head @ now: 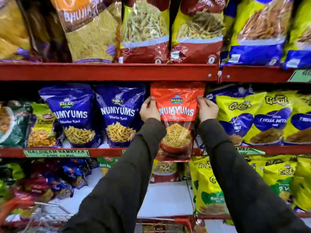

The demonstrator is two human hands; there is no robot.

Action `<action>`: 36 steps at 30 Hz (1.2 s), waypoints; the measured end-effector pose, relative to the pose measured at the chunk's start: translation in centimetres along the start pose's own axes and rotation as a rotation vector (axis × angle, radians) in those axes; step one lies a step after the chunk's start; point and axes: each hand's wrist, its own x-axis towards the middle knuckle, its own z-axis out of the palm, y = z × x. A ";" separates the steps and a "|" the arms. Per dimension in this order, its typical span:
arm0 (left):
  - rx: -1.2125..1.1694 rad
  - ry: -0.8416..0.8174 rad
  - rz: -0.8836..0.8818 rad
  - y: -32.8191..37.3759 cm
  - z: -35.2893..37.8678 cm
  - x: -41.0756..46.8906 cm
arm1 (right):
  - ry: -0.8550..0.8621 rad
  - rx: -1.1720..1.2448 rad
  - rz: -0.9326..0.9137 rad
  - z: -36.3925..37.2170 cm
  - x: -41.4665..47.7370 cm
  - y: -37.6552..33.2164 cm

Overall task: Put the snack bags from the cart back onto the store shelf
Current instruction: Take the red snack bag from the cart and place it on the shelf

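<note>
A red Numyums snack bag hangs upright in front of the middle shelf, its top just under the upper shelf's red rail. My left hand grips its left edge and my right hand grips its right edge, both near the top. The bag's bottom reaches below the middle shelf's front rail. It sits in the gap between the blue Numyums bags and the yellow bags. The cart shows at the bottom edge, its wire basket mostly hidden by my sleeves.
The upper shelf carries large red, yellow and blue bags. The lower shelf holds yellow bags at right, mixed blue and red packets at left, and a bare white patch in the middle. Green price labels run along the rails.
</note>
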 end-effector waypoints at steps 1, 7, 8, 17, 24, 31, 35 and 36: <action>0.000 0.015 0.002 0.0 0.7 0.3 | 0.001 -0.014 0.001 0.3 0.9 0.0; -0.141 0.051 -0.027 -0.8 3.9 3.9 | -0.018 0.011 -0.001 2.6 5.3 0.1; -0.165 0.039 -0.020 -1.2 4.1 4.6 | -0.026 0.030 0.005 2.9 5.6 0.2; -0.049 0.002 0.023 -3.2 3.3 6.4 | -0.089 -0.139 -0.032 4.1 5.7 3.9; 0.144 -0.215 -0.135 -8.5 0.0 6.4 | -0.276 -0.021 0.260 2.6 1.9 8.3; 0.196 -0.365 -0.225 -8.7 -2.4 3.3 | -0.344 0.059 0.420 0.9 0.6 10.3; 0.208 -0.355 -0.223 -8.9 -3.7 2.6 | -0.326 0.077 0.471 0.0 -1.6 8.6; 0.205 -0.365 -0.213 -9.1 -4.1 2.3 | -0.328 0.085 0.473 -0.5 -2.2 8.1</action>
